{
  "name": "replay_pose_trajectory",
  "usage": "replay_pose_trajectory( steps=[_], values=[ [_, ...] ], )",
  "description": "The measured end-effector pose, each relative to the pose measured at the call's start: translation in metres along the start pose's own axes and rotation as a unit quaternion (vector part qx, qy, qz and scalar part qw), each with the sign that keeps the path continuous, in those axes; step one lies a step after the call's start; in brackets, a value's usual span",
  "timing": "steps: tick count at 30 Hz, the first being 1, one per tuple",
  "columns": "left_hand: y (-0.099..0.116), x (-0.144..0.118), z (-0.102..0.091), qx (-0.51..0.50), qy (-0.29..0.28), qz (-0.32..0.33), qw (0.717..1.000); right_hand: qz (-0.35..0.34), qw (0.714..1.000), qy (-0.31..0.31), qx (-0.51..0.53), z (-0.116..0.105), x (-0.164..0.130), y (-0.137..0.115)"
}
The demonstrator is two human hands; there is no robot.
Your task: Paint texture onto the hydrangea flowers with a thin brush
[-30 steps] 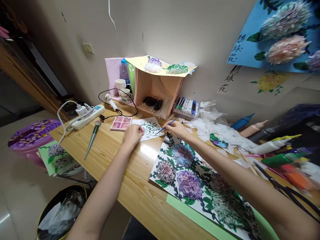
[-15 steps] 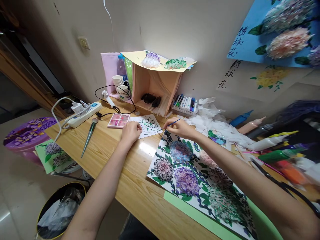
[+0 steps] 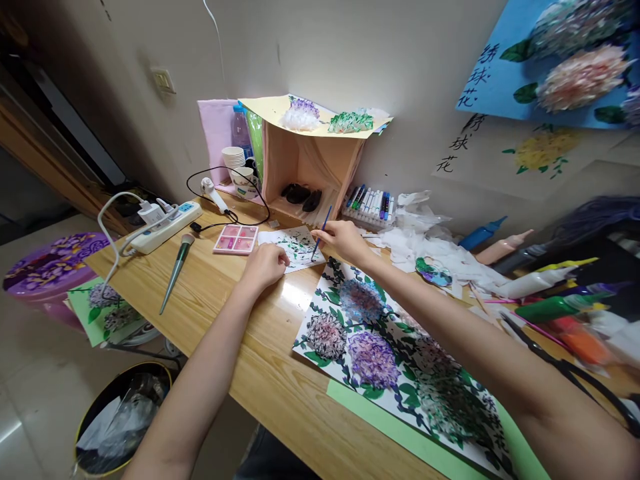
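My right hand (image 3: 344, 238) pinches a thin blue paintbrush (image 3: 327, 219), which stands nearly upright with its dark tip at the right side of a small white sheet of paper (image 3: 299, 245). Green and dark dabs cover that sheet. Fingers curled, my left hand (image 3: 267, 265) rests on the sheet's left front edge and holds it down against the table. Under my right forearm lies a large picture (image 3: 373, 360) of raised purple, blue, pink and green flowers with leaves and dark branches. A paint-smeared palette (image 3: 433, 272) sits to the right.
A pink palette box (image 3: 236, 239), a large makeup-type brush (image 3: 177, 273) and a power strip (image 3: 167, 228) are at left. Behind stand an open box (image 3: 310, 163) and a marker rack (image 3: 371, 205). Crumpled tissue (image 3: 415, 233), paint bottles (image 3: 550, 308) and scissors (image 3: 555, 363) crowd the right.
My right hand has shifted left and slightly up. The paintbrush has turned from slanting low to nearly upright, its tip now on the small sheet. My left hand has barely moved.
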State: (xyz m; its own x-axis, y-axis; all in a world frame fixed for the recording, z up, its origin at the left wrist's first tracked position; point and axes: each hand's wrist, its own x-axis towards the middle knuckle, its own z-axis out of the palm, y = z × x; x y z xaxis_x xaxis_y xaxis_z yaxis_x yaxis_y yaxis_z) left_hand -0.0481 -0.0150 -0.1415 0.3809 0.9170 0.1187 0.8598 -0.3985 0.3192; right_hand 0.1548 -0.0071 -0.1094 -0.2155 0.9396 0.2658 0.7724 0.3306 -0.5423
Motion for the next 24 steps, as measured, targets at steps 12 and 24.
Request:
replay_pose_trajectory(
  steps=[12,24],
  values=[
    [0.001,0.002,-0.001,-0.019,-0.017,-0.036,0.999,-0.035,0.992,-0.122,-0.002,-0.015,0.010,-0.002],
    [0.000,0.004,0.000,-0.001,-0.025,-0.031,0.999,-0.016,0.997,-0.069,0.017,-0.022,-0.006,0.008]
  ],
)
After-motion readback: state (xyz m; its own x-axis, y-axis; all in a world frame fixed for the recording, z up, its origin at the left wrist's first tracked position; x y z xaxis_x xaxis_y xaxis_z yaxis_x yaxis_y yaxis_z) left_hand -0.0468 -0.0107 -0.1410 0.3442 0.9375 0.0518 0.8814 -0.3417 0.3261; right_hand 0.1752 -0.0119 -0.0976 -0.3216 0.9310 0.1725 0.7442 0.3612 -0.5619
